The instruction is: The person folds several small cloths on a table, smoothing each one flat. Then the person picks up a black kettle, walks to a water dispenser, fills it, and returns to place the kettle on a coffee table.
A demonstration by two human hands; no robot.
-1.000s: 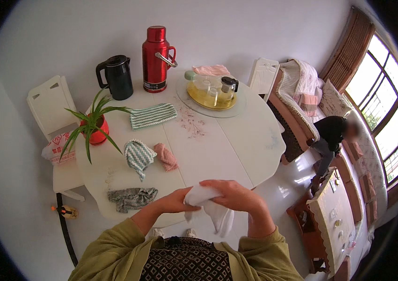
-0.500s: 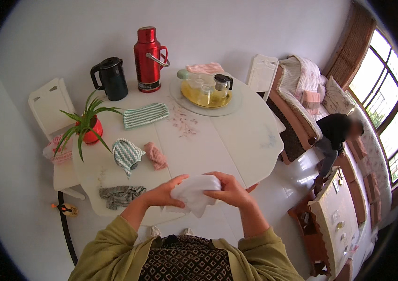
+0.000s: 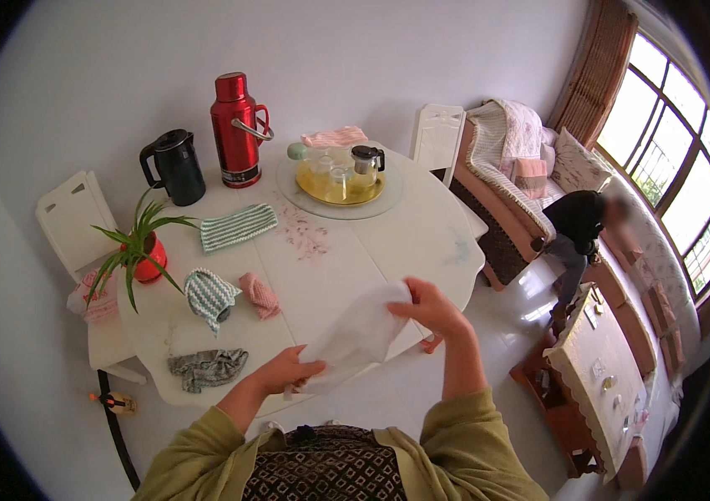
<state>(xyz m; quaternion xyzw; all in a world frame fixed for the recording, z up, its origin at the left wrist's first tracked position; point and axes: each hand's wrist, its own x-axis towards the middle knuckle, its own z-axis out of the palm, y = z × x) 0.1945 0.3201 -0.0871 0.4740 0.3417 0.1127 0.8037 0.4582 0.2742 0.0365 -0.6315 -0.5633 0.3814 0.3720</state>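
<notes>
A thin white cloth (image 3: 355, 334) is stretched slantwise between my hands, over the near edge of the white table (image 3: 330, 288). My left hand (image 3: 286, 370) pinches its lower left end. Higher and to the right, my right hand (image 3: 432, 307) grips the upper corner between thumb and fingers. Left of the cloth lie a crumpled pink cloth (image 3: 260, 296), a bunched green-and-white striped cloth (image 3: 209, 299) and a rumpled grey cloth (image 3: 207, 368). Behind them a second striped cloth (image 3: 239, 227) lies flat.
Along the back stand a black kettle (image 3: 175, 167), a red thermos flask (image 3: 236, 138) and a gold tray (image 3: 321, 190) with glasses and a teapot. A red-potted plant (image 3: 150, 259) is at the left. A person (image 3: 576, 230) sits bent over on the sofa at right.
The white cloth was bunched between both hands and is now spread out. My right hand has moved up and right, my left slightly down. The view has shifted a little.
</notes>
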